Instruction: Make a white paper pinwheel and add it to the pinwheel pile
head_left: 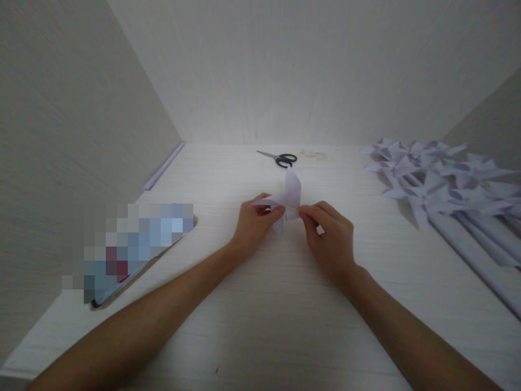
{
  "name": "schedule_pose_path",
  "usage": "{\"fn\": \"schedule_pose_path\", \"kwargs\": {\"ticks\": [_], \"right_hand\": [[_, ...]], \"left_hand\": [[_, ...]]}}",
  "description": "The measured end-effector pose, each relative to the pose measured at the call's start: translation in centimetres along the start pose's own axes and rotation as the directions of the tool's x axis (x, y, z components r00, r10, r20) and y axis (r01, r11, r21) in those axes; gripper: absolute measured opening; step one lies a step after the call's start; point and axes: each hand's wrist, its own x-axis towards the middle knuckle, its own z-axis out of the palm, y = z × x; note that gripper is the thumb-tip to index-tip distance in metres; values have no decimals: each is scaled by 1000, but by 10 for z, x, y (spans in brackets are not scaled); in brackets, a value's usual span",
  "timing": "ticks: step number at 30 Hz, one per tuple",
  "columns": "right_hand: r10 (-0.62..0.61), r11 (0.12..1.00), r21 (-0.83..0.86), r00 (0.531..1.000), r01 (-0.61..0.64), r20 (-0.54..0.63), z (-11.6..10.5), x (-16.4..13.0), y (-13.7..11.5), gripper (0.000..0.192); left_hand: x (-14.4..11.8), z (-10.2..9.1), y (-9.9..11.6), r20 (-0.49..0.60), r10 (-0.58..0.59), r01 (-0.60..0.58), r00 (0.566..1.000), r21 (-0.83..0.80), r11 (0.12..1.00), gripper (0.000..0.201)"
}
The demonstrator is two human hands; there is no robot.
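A white paper pinwheel (293, 187) is held up between my two hands, a little above the white surface. One curved blade stands upright, and another points down below my fingers. My left hand (257, 220) is closed on it, its thumb pressed near the centre and its fingers partly hidden behind the paper. On the other side, my right hand (330, 231) pinches the pinwheel's right edge between thumb and fingertips. Whether something small sits in that pinch cannot be made out.
Black-handled scissors (285, 159) lie behind the hands. To the right is a pile of paper pinwheels (431, 174) with rolled paper sticks (468, 258). A rolled paper tube (163, 166) rests by the left wall. A blurred phone-like object (142, 263) leans at left.
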Motion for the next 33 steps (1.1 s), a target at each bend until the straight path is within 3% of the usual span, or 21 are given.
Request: {"fn": "schedule_pose_path", "kwargs": {"ticks": [12,21,24,33], "right_hand": [[-36,997,-60,998,39,45,1,0,-2,15],[140,987,-83,990,-138,17,2,2,0,18],[177,983,-55,984,-176,15,2,2,0,15],[137,991,-14,990,-136,33,3,2,-1,11]], "left_hand": [[-1,0,2,-29,-2,3,1000,37,999,11],[-1,0,1,2,91,-90,996,184,979,11],[-1,-1,0,9,75,-75,997,157,985,12],[1,-1,-2,14,20,-20,1000,69,997,13]]}}
